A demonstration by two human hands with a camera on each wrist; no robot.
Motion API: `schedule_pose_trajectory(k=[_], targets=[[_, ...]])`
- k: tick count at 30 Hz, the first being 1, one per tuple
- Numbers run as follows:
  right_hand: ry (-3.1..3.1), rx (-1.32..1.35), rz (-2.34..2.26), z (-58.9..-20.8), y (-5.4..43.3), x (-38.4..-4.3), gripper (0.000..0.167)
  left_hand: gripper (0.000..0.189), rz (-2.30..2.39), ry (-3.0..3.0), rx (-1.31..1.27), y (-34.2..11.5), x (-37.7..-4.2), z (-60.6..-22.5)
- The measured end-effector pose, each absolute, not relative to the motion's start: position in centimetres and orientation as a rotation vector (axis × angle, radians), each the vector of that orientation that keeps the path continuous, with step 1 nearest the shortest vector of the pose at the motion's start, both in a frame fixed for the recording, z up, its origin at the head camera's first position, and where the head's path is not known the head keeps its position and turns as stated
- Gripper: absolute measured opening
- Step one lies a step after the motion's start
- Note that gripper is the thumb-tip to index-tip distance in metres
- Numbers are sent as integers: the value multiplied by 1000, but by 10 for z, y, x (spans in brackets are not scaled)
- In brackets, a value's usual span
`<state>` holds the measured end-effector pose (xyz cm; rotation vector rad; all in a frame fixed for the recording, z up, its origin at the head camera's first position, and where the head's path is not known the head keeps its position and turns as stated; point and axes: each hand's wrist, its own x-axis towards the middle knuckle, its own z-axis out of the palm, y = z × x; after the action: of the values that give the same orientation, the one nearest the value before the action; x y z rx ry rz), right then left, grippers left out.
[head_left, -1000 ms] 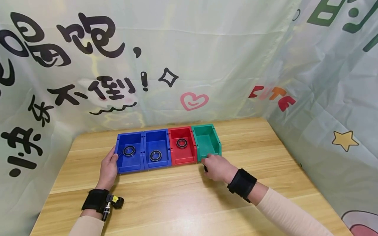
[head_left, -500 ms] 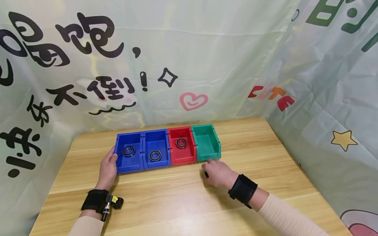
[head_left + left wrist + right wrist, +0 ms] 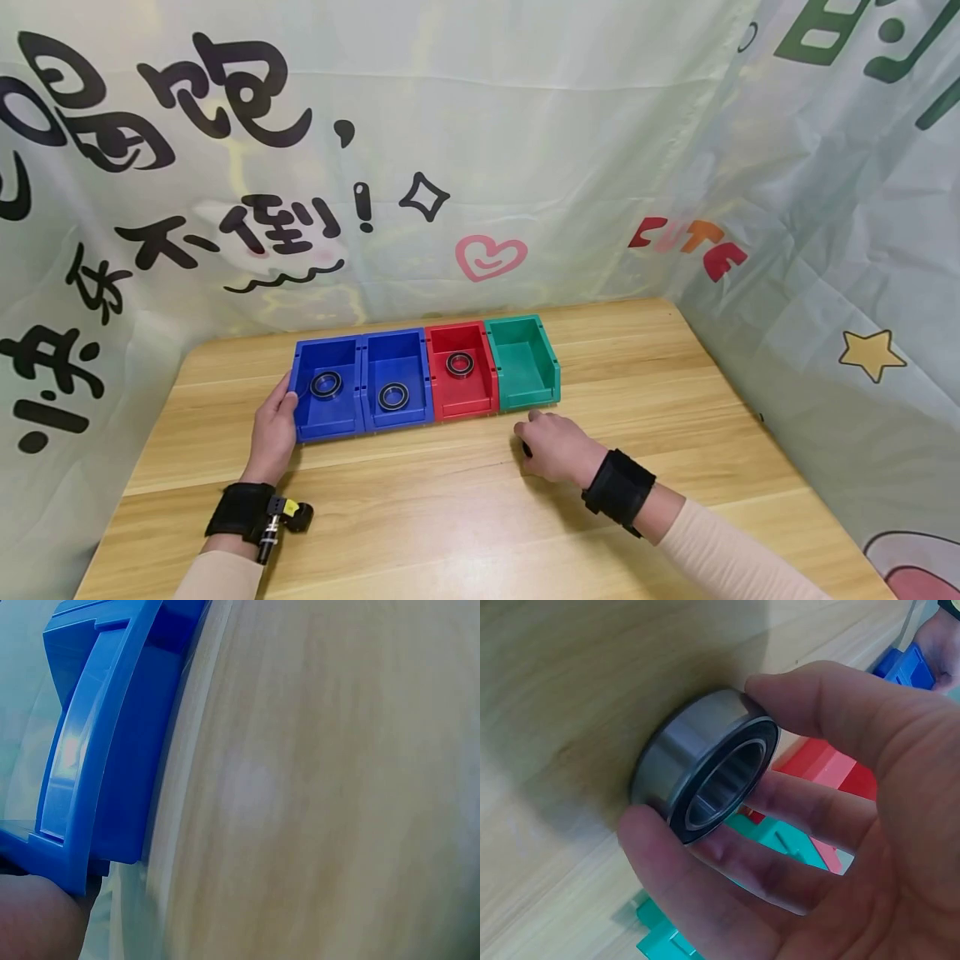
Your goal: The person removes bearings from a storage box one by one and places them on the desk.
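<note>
In the head view, my left hand (image 3: 274,427) holds the left side of the end blue bin (image 3: 330,428), its thumb by the rim. A metal ball bearing (image 3: 684,741) with a dark seal is pinched between the thumb and a finger of my right hand (image 3: 558,448), tilted on edge near the tabletop. That hand is just in front of the green bin (image 3: 525,362), which has nothing in it. Single bearings lie in the end blue bin, the second blue bin (image 3: 393,354) and the red bin (image 3: 467,402). From above, my right hand mostly hides its bearing.
The bins stand side by side in one row on the wooden table (image 3: 420,517). Behind them hangs a pale printed cloth (image 3: 570,167), and another cloth side runs along the right edge. Both wrists wear black straps, and a small camera (image 3: 300,517) sits on the left one.
My right hand has drawn back slightly from the green bin's front edge toward me, still holding its bearing. My left hand and the bins have stayed put; the head view shifted a little.
</note>
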<state>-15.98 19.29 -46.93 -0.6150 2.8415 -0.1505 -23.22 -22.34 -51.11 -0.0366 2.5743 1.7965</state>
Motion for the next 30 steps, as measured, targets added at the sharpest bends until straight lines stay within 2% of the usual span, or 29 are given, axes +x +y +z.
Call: schedule_pose_trajectory(k=[30], targets=[[2917,-637,-106,-477,192,-155,15,51,1797,2573,-55,-223,-232,-510]])
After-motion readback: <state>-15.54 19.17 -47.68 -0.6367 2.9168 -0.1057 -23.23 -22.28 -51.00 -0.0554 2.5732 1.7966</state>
